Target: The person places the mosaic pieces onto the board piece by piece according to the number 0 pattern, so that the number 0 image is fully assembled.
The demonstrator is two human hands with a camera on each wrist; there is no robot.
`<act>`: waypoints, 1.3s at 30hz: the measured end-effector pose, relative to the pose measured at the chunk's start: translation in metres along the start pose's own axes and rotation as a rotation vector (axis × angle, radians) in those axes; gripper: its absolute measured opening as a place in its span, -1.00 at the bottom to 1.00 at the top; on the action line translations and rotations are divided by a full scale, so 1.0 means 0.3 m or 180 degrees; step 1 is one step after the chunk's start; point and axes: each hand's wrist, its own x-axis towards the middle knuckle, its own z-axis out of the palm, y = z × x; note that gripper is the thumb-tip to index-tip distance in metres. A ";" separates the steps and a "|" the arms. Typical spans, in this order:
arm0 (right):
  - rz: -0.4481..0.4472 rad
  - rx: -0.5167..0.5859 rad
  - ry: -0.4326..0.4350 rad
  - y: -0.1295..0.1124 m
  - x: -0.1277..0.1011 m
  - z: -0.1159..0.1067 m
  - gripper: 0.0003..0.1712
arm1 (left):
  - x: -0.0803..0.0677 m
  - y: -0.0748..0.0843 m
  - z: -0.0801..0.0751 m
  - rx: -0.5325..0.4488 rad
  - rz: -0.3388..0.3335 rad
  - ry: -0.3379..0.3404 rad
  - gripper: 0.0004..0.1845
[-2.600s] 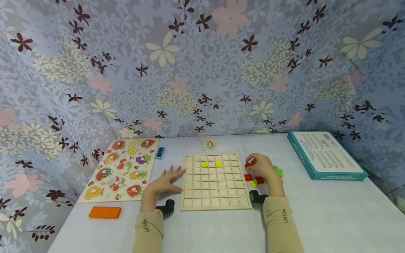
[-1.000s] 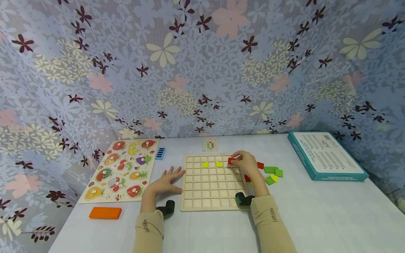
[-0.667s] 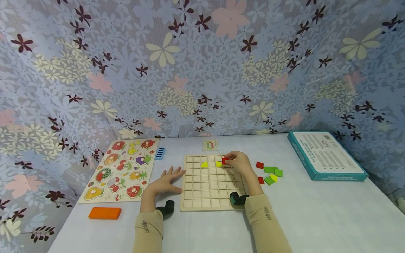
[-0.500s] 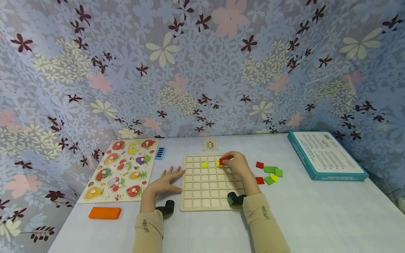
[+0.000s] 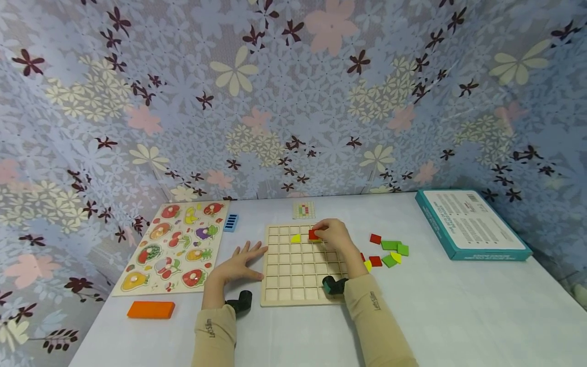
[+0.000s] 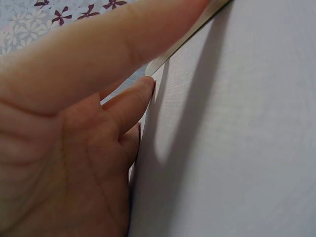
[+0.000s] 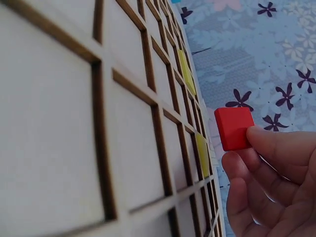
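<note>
My right hand (image 5: pixel 335 235) pinches a red square tile (image 7: pixel 234 128) between thumb and fingertips, held just above the wooden grid board (image 5: pixel 285 280). In the head view the red tile partly covers one yellow quarter-round piece (image 7: pixel 203 155) lying in a cell. A second yellow piece (image 5: pixel 295 238) sits in a cell to its left. My left hand (image 5: pixel 235 265) is spread flat on the table, thumb and fingertips at the board's left edge. Its thumb fills much of the left wrist view.
Loose red (image 5: pixel 375 238), green (image 5: pixel 391 244) and yellow pieces lie right of the board. A small pattern card (image 5: pixel 303 210) is behind it. A fruit puzzle (image 5: pixel 170 244), an orange block (image 5: pixel 151 309) and a blue item (image 5: pixel 231 223) are on the left; a teal box (image 5: pixel 474 224) stands far right.
My right hand has picked up the red tile from the loose pieces and carried it left over the board, to above the right yellow piece. The left hand has stayed in place.
</note>
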 end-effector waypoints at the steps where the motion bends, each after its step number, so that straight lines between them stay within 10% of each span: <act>1: -0.0009 -0.0019 0.0000 0.001 0.004 0.003 -0.81 | 0.000 0.001 -0.001 0.0002 0.0005 -0.0003 -0.11; 39: 0.0053 -0.0595 -0.0075 -0.023 0.036 0.059 -0.85 | 0.002 -0.006 0.004 0.0027 0.0023 0.0028 -0.10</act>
